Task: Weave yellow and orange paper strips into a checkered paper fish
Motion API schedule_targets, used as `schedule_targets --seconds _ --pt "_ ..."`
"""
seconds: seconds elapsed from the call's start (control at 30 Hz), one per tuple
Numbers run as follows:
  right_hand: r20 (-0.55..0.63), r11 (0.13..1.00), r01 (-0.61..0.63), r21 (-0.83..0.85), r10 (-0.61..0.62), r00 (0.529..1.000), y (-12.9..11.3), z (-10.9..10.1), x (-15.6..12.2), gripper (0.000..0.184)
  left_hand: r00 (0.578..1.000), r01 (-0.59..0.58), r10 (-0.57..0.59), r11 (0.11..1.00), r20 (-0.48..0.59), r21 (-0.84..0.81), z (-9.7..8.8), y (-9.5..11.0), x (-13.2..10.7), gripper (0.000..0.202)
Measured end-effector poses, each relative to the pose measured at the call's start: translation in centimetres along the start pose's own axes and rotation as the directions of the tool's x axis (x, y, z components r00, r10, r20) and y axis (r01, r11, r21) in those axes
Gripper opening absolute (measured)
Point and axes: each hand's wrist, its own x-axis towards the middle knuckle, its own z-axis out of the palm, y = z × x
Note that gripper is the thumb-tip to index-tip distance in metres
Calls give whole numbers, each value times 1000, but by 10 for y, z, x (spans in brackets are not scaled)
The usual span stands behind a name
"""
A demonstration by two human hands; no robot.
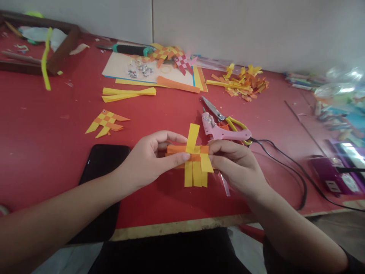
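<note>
Honestly, the weave (195,157) looks feather-light and easily creased, so I'd pinch its sides gently; left hand (152,158) and right hand (239,163) both have fingers clamped on it.

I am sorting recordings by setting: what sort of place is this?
Probably a paper-craft worktable, home or workshop unclear: yellow and orange paper strips, a pink glue gun and yellow-handled scissors show it.
</note>
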Motion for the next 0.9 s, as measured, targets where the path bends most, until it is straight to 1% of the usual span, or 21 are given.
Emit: schedule_targets --seconds 0.27,0.43,0.5,0.53,0.6,0.63,0.7,0.73,0.77,0.8,0.83,0.9 --pt "11 997 -71 13 71 997 0 -3 2 15 1000 -5 6 1000 21 -26 -1 -2 3 29" --pt "-6 996 -91 19 91 996 1 -3 3 15 1000 1 -1 1000 -21 -4 0 0 2 23" --pt "-17 997 -68 -36 68 998 0 -3 3 16 1000 13 -13 1000 -23 -12 0 0 2 23" --pt "-30 995 -38 -90 36 999 -1 -3 2 16 1000 19 -19 1000 -25 -21 -1 -1 2 23" --pt "-95 972 54 -227 -77 993 -1 -6 2 15 999 19 -21 999 -43 -44 -2 -2 3 24" --pt "-142 950 98 -295 -146 979 -1 -10 2 13 998 17 -21 998 -59 -57 -2 -3 3 24" --pt "-239 893 153 -424 -273 932 1 -21 5 9 996 24 -32 995 -88 -98 -4 -5 5 24" --pt "-266 853 155 -498 -320 909 2 -29 7 10 994 31 -43 991 -99 -128 -5 -5 6 24" --pt "-272 800 145 -582 -360 893 4 -38 10 15 993 37 -55 987 -108 -159 -5 -5 6 23" --pt "-241 720 131 -681 -389 889 7 -47 12 23 991 42 -65 982 -118 -187 -6 -5 7 23" --pt "-183 618 118 -777 -402 897 10 -57 15 32 989 44 -72 977 -130 -209 -7 -5 8 22" --pt "-2 434 173 -884 -373 928 17 -73 21 43 983 46 -86 970 -161 -240 -8 -4 9 21"
